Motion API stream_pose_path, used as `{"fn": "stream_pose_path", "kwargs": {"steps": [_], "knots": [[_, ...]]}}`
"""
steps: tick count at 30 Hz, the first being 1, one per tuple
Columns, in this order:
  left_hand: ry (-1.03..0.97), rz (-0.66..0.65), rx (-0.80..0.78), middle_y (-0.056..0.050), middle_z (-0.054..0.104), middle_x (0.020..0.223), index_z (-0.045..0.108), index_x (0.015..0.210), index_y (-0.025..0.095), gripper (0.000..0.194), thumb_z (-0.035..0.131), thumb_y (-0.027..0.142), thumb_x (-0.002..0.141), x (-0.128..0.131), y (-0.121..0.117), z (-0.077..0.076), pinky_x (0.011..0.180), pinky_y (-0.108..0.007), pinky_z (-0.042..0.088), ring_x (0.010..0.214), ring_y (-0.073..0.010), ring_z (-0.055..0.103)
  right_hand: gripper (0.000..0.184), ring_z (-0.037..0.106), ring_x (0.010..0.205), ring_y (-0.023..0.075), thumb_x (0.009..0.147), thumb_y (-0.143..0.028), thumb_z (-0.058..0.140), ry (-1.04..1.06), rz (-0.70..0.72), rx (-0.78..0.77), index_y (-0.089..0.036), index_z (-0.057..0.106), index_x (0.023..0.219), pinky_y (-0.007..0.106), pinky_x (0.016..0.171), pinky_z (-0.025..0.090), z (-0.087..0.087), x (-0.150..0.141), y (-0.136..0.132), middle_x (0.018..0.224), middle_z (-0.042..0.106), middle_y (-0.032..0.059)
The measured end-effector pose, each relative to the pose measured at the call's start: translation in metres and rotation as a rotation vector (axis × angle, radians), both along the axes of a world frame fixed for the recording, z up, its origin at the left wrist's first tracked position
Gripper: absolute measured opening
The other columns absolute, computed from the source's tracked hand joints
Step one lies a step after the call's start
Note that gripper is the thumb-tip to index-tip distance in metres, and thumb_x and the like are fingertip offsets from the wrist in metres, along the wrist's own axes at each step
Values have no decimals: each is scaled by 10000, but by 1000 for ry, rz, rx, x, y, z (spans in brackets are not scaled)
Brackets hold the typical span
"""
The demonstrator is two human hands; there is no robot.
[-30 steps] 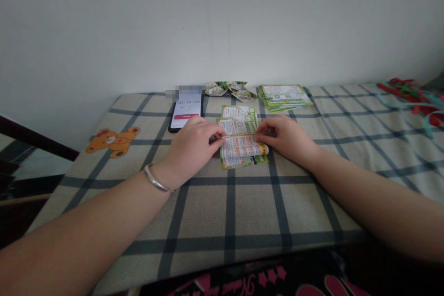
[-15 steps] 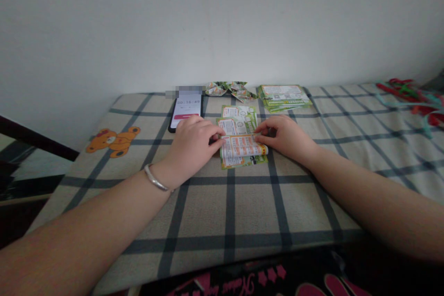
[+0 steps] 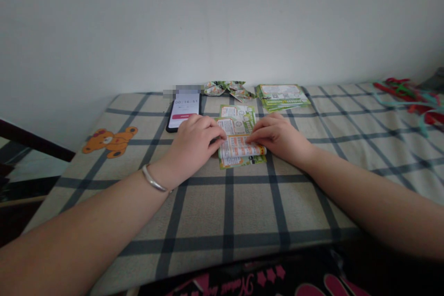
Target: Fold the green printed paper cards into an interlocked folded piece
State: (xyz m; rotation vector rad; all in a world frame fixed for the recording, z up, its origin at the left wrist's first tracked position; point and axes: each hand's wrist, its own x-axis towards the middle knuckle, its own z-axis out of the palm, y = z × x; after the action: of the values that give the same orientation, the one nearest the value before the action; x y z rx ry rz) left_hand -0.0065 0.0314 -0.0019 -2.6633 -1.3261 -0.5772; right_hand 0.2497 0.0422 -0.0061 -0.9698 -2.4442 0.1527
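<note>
Between my hands lies a green-and-white printed leaflet (image 3: 241,146), its near part curled over in a fold showing orange print. A second printed leaflet (image 3: 231,111) shows from beneath, farther from me. My left hand (image 3: 198,136), with a silver bangle at its wrist, pinches the left end of the fold between thumb and fingers. On the right, my right hand (image 3: 280,136) has its fingers together and pressed on the fold's upper edge; its thumb is mostly hidden under the fingers.
Behind my left hand a phone (image 3: 183,110) displays a running timer. Several folded paper pieces (image 3: 229,90) and a stack of leaflets (image 3: 284,95) sit near the wall. Red and teal ribbons (image 3: 412,99) lie far right. A bear picture (image 3: 110,141) marks the checked cloth (image 3: 194,222).
My right hand's fingers have slid left along the fold, and its thumb has drawn under them. My left hand stays at the fold's left end. The view has shifted slightly.
</note>
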Motion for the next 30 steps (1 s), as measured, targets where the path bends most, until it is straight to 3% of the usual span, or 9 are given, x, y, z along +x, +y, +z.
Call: {"fn": "stream_pose_path", "kwargs": {"steps": [7, 13, 20, 24, 30], "knots": [[91, -69, 68, -4, 731, 960, 735, 899, 226, 121, 617, 253, 911, 2, -5, 7, 861, -414, 442, 970, -246, 565, 324, 573, 849, 173, 904, -91, 540, -17, 63, -25, -283, 785, 990, 333, 794, 437, -1, 1, 2, 951, 704, 41], [165, -158, 54, -62, 722, 945, 748, 931, 161, 194, 555, 152, 913, 1, -10, 14, 880, -390, 491, 993, -246, 573, 456, 564, 892, 184, 853, -4, 443, -61, 44, -69, -269, 784, 999, 353, 848, 436, 3, 1, 1, 1002, 706, 42], [200, -134, -47, -83, 713, 985, 747, 1012, 155, 301, 489, 126, 859, 3, -15, 22, 950, -420, 489, 1035, -252, 572, 385, 583, 952, 200, 859, -89, 441, -55, -19, -186, -217, 786, 970, 391, 906, 415, 16, -6, -9, 1030, 693, 56], [239, -121, -72, -99, 702, 1001, 735, 1053, 141, 331, 494, 160, 826, 4, -20, 27, 970, -439, 482, 1071, -269, 561, 268, 587, 914, 203, 909, -259, 526, -98, -92, -146, -209, 789, 924, 377, 873, 419, 19, -13, -18, 1003, 699, 48], [210, -96, -79, -103, 688, 970, 735, 975, 137, 358, 393, 237, 947, 7, -23, 25, 966, -434, 475, 1041, -253, 566, 284, 588, 892, 204, 933, -366, 553, -152, -204, -54, -235, 772, 808, 385, 852, 382, 16, -20, -23, 948, 706, 20]]}}
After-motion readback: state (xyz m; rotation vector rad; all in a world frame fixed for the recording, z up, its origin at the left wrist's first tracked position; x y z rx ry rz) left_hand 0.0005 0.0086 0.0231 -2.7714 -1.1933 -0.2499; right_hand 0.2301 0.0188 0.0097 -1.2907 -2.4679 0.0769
